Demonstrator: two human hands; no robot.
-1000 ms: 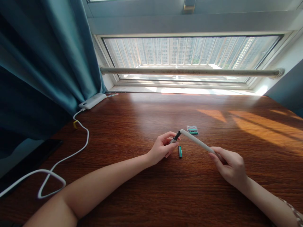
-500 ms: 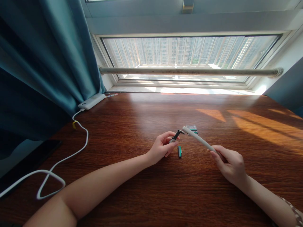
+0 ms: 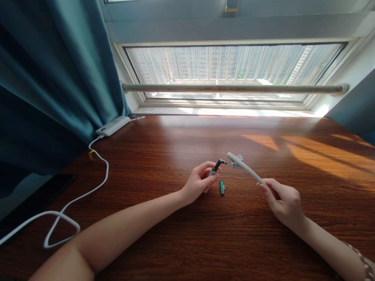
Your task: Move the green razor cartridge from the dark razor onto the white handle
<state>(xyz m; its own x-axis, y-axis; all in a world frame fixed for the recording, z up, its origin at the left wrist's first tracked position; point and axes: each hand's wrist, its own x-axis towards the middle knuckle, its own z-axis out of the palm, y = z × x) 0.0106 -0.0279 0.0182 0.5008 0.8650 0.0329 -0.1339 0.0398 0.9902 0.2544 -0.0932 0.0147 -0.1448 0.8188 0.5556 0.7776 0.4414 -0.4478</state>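
Observation:
My left hand point(image 3: 200, 180) is closed around a razor handle point(image 3: 216, 167), whose dark neck points up and to the right with no blade head on it. In my right hand point(image 3: 285, 199) is a pale grey toothbrush point(image 3: 247, 169), held by its lower end. Its bristles face the razor's tip, a small gap apart. On the table just right of my left hand lies a green-and-black razor cartridge point(image 3: 222, 187). Behind the toothbrush, and partly covered by it, is a small clear case point(image 3: 237, 160) with green-and-black cartridges inside.
The brown wooden table point(image 3: 164, 234) runs back to a window with a metal rail point(image 3: 234, 89). At the far left lie a white power bank point(image 3: 113, 126), its white cable point(image 3: 108, 168) and a dark flat screen point(image 3: 38, 201). A blue curtain point(image 3: 73, 58) hangs beside them.
The toothbrush head has lifted slightly up and away from the razor's tip, opening a small gap. Both hands keep their grip and have hardly moved.

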